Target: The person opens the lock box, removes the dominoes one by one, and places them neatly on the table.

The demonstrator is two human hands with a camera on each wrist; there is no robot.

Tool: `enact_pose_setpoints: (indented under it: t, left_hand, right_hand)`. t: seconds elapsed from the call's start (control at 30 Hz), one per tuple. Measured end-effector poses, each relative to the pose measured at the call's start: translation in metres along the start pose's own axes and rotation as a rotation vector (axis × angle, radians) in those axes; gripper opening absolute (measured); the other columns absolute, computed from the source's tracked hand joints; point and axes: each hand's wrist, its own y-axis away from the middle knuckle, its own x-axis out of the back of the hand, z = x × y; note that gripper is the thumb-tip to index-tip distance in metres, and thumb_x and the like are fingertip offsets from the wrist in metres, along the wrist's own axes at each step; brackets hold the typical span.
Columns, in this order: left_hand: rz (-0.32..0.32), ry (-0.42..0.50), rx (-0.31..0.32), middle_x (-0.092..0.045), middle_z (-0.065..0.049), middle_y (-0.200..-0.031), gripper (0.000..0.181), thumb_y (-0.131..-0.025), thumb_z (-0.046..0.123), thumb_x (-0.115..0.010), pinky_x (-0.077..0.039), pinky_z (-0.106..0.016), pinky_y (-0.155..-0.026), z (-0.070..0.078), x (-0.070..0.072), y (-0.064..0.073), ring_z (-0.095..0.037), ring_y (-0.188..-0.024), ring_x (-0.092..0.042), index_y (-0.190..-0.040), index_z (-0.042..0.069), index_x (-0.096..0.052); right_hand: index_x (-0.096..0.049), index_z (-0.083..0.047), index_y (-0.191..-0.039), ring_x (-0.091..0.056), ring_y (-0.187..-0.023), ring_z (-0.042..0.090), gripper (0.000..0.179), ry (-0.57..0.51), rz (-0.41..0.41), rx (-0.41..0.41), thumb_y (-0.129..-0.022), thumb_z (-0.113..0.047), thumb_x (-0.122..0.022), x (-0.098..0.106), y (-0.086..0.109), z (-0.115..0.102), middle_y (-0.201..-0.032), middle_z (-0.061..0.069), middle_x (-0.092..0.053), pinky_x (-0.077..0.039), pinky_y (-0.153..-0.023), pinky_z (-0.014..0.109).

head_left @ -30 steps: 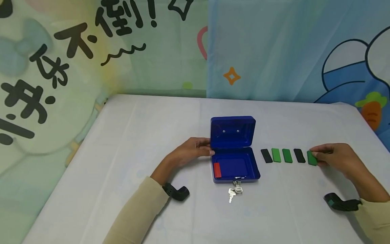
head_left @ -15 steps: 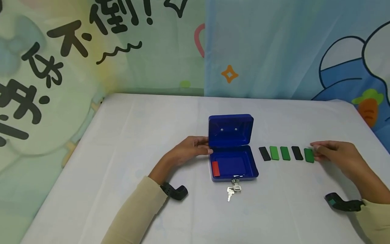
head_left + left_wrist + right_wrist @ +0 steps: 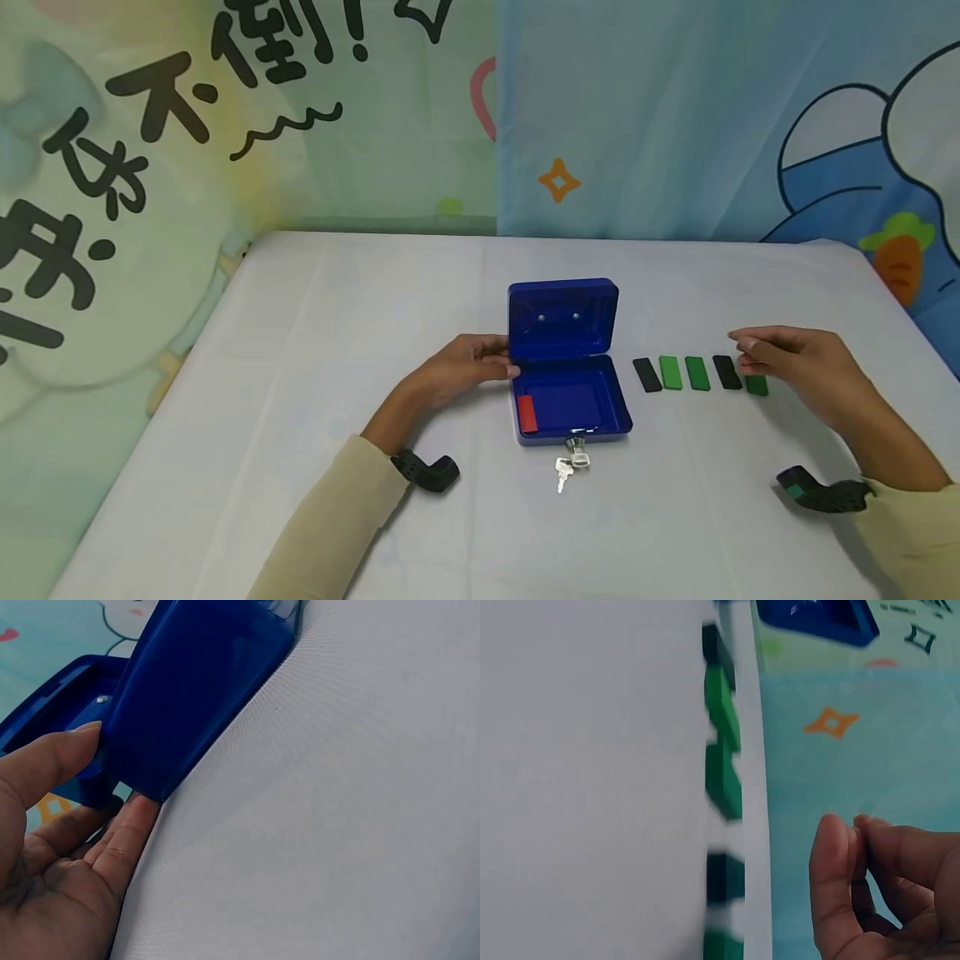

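Observation:
A blue metal cash box (image 3: 575, 400) stands with its lid (image 3: 562, 321) raised. One red block (image 3: 527, 414) lies inside, by the left wall. My left hand (image 3: 468, 367) grips the box's back left corner; in the left wrist view the thumb (image 3: 67, 754) is on the near edge and the fingers reach behind. To the right lies a row: a black block (image 3: 647, 375), a light green block (image 3: 671, 372), a green block (image 3: 697, 373), a black block (image 3: 727, 372) and a green block (image 3: 757, 386). Above the row's right end hovers my right hand (image 3: 806, 367), loosely curled and holding nothing.
Two keys (image 3: 564, 471) hang at the lock (image 3: 577, 450) on the box's front. A white cloth (image 3: 360, 308) covers the table, and printed curtains (image 3: 637, 125) stand behind its far edge. Each wrist wears a black camera mount (image 3: 825, 492).
My right hand has let go of the rightmost green block, now level with the row, and has risen and moved left. My left hand stays on the box.

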Motion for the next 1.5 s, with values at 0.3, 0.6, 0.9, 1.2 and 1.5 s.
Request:
enact_pose_setpoints:
  t: [0.3, 0.6, 0.9, 1.2, 1.5]
  left_hand:
    - [-0.004, 0.020, -0.012, -0.059, -0.011, -0.130, 0.057, -0.091, 0.008, -0.068, -0.045, -0.029, -0.099, 0.000, 0.000, 0.000, -0.020, -0.116, -0.057, -0.141, -0.004, -0.044]
    - [0.001, 0.000, -0.009, -0.059, -0.010, -0.130, 0.059, -0.090, 0.010, -0.069, -0.045, -0.029, -0.099, 0.001, -0.001, 0.000, -0.020, -0.116, -0.057, -0.142, -0.003, -0.044]
    - [-0.006, -0.008, -0.012, -0.059, -0.010, -0.131, 0.058, -0.091, 0.011, -0.069, -0.045, -0.029, -0.099, -0.001, -0.001, -0.002, -0.020, -0.116, -0.057, -0.142, -0.003, -0.044]
    - [0.005, -0.002, -0.017, -0.058, -0.011, -0.130, 0.058, -0.090, 0.009, -0.068, -0.045, -0.030, -0.099, 0.001, 0.001, 0.001, -0.020, -0.117, -0.056, -0.141, -0.004, -0.044]
    - [0.008, -0.021, 0.000, -0.059, -0.009, -0.130, 0.059, -0.090, 0.012, -0.069, -0.045, -0.029, -0.099, -0.001, 0.000, 0.000, -0.019, -0.116, -0.057, -0.142, -0.003, -0.044]
  right_hand:
    - [-0.055, 0.007, -0.130, -0.067, -0.085, 0.009, 0.043, 0.048, -0.120, 0.037, -0.103, -0.025, -0.052, -0.019, 0.000, -0.028, -0.106, 0.000, -0.067, -0.050, -0.075, 0.012]
    - [-0.054, 0.005, -0.133, -0.068, -0.090, 0.013, 0.042, 0.029, -0.199, 0.012, -0.103, -0.025, -0.050, -0.028, -0.002, -0.040, -0.120, 0.015, -0.062, -0.053, -0.079, 0.022]
    - [-0.055, 0.007, -0.131, -0.069, -0.093, 0.020, 0.044, -0.059, -0.270, 0.048, -0.101, -0.025, -0.056, -0.041, -0.005, -0.051, -0.120, 0.019, -0.063, -0.055, -0.081, 0.028]
    - [-0.053, 0.011, -0.131, -0.069, -0.098, 0.022, 0.047, -0.217, -0.367, 0.037, -0.097, -0.020, -0.063, -0.063, -0.010, -0.072, -0.122, 0.024, -0.062, -0.053, -0.085, 0.038]
    - [-0.054, 0.009, -0.131, -0.068, -0.101, 0.022, 0.043, -0.269, -0.456, 0.038, -0.098, -0.016, -0.061, -0.083, -0.011, -0.082, -0.122, 0.024, -0.062, -0.051, -0.089, 0.040]
